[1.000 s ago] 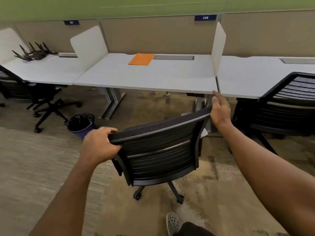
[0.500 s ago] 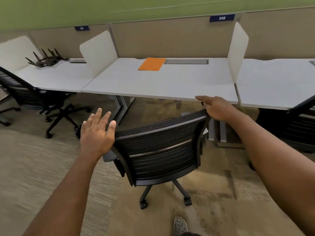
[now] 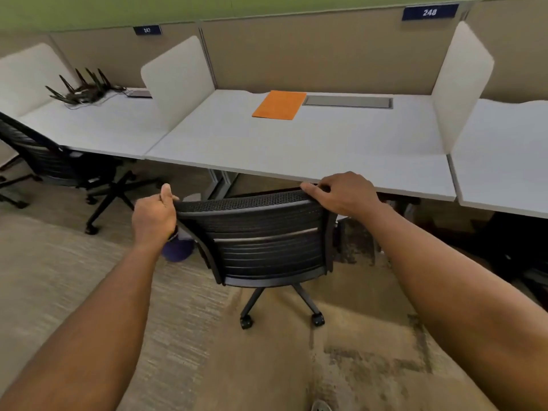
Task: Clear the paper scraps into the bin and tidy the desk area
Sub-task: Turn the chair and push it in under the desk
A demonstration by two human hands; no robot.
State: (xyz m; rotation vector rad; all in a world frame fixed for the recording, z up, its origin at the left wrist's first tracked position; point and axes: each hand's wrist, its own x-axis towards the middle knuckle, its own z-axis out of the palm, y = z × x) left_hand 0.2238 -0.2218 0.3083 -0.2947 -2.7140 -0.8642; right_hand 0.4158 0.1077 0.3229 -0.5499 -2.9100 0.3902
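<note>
left hand [image 3: 154, 219]: arm outstretched, fingers curled, thumb up | right hand [image 3: 345, 192]: arm outstretched, palm down, fingers curled

Both hands on chair [image 3: 267, 232] backrest: my left hand [image 3: 154, 218], right hand [image 3: 344, 194]; orange folder [image 3: 279, 104] on bench [image 3: 296, 143].

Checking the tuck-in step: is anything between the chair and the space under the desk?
Nothing visible blocks it. Both hands, left hand and right hand, grip the top of the chair, which faces the desk edge. The bin sits left of the chair, partly hidden.
</note>
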